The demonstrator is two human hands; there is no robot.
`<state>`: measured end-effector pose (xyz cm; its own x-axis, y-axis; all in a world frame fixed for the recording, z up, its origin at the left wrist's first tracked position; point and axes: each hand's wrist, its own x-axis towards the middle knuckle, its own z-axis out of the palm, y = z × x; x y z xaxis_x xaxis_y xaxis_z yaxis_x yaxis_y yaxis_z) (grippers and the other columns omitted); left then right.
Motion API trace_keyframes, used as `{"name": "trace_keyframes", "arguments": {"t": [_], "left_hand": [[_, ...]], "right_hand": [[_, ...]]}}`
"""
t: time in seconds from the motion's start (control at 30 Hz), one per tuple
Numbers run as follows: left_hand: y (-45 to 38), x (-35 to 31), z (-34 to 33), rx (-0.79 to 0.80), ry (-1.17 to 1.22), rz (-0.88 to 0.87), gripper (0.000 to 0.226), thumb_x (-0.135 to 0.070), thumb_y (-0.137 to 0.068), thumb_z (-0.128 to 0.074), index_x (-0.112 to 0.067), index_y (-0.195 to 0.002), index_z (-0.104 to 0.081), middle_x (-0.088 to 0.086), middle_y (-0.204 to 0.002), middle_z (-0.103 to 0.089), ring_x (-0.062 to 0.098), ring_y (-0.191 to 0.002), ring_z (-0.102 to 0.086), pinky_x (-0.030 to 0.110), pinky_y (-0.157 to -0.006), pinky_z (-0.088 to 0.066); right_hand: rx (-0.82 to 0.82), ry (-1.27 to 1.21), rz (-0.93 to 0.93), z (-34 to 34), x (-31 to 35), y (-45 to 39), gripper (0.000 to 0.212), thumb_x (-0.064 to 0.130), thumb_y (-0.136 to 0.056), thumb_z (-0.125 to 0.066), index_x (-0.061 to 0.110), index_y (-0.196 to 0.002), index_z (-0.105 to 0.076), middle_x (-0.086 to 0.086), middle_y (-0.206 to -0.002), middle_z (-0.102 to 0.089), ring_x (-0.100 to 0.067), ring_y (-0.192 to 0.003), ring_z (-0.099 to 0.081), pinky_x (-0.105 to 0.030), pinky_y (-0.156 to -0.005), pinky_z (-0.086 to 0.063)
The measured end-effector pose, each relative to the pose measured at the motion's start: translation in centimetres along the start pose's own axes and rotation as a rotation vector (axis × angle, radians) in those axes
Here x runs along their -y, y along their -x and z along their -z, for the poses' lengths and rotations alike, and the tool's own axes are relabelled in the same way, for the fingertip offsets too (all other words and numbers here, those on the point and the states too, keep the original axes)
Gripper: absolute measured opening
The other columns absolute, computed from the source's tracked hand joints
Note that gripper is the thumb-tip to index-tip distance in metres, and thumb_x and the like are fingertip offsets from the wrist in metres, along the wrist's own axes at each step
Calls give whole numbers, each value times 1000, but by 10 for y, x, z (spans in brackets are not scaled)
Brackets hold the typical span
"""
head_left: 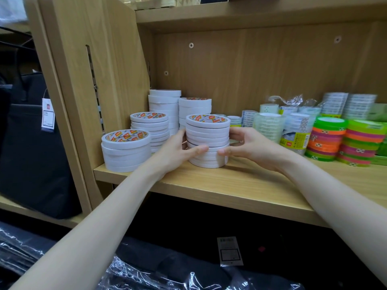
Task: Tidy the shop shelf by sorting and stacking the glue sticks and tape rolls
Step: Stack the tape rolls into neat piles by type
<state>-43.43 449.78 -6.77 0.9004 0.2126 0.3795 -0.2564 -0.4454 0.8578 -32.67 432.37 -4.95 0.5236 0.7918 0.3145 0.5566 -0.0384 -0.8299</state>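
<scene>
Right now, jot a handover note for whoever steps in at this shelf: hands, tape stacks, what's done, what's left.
Left hand and right hand grip the front stack of white tape rolls from both sides, standing on the shelf.
Done: four more white stacks stand at its left and behind.
Left: clear tape packs and neon rolls at right look unsorted. No glue sticks seen.

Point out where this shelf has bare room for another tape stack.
Bare board runs along the shelf's front edge, before the stack that the left hand and right hand grip. Behind it, white stacks crowd the left, clear rolls and coloured rolls the right.
</scene>
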Motion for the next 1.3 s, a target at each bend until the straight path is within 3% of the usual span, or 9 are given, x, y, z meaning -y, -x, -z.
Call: {"name": "trace_keyframes", "arguments": {"t": [0.33,0.6,0.67,0.83,0.97,1.07,1.13,1.2,1.3], "left_hand": [[1,-2,1,-36,97,68,60,-20,-74,-75,-13,-128,-52,-4,-127,-59,10,-114,-57,30,-100,-45],[2,-2,3,-41,170,73,50,-30,-63,-75,-21,-111,-61,-4,-117,-65,11,-110,-60,36,-100,-46],[2,-1,3,-32,153,67,44,-23,-72,-74,-20,-114,-60,-4,-118,-65,10,-110,-60,35,-100,-46],[4,-1,2,1,-34,48,58,-19,-72,-78,-20,-125,-55,-7,-122,-62,7,-114,-57,32,-102,-44],[4,-3,3,-14,-93,71,66,-25,-67,-82,-19,-127,-55,-6,-123,-61,9,-114,-57,34,-103,-43],[7,-5,5,-42,-248,133,91,-42,-57,-84,-17,-135,-45,-3,-133,-53,14,-116,-56,40,-102,-43],[13,-4,6,-101,-249,160,79,-23,-71,-79,-11,-138,-39,1,-136,-48,18,-116,-56,41,-103,-42],[18,-2,6,-123,-184,102,54,-3,-79,-69,-10,-129,-48,5,-131,-54,17,-110,-59,36,-102,-43],[27,-3,11,-209,-239,74,43,1,-83,-63,-7,-125,-54,-2,-114,-58,10,-98,-60,25,-96,-43]], "right_hand": [[-1,-34,-20,0,1,1,50,1,-76,-70,17,-122,-56,6,-115,-66,-3,-107,-61,-17,-92,-48],[-22,-51,-59,1,1,2,57,0,-76,-70,12,-128,-51,-1,-119,-64,-8,-108,-62,-20,-92,-49],[0,-56,-52,0,2,3,51,4,-78,-70,16,-124,-53,3,-117,-65,-4,-106,-62,-16,-89,-50],[-22,-94,-69,-5,7,2,23,17,-86,-62,26,-107,-60,15,-103,-68,7,-91,-64,-10,-71,-50],[-23,-63,-95,-6,8,5,39,20,-85,-64,22,-123,-53,13,-114,-64,3,-101,-62,-16,-79,-53],[-77,257,-80,-10,4,4,72,20,-71,-79,22,-133,-42,9,-128,-56,-8,-116,-53,-32,-99,-46],[-135,442,-79,-17,2,-1,83,25,-63,-84,22,-133,-40,7,-128,-53,-10,-116,-51,-30,-100,-43],[-176,507,-80,-28,3,-8,82,29,-63,-84,19,-133,-41,5,-129,-53,-12,-117,-50,-27,-100,-41],[-203,536,-105,-45,5,-28,78,32,-64,-83,15,-129,-44,0,-131,-53,-17,-118,-50,-29,-98,-41]]}}
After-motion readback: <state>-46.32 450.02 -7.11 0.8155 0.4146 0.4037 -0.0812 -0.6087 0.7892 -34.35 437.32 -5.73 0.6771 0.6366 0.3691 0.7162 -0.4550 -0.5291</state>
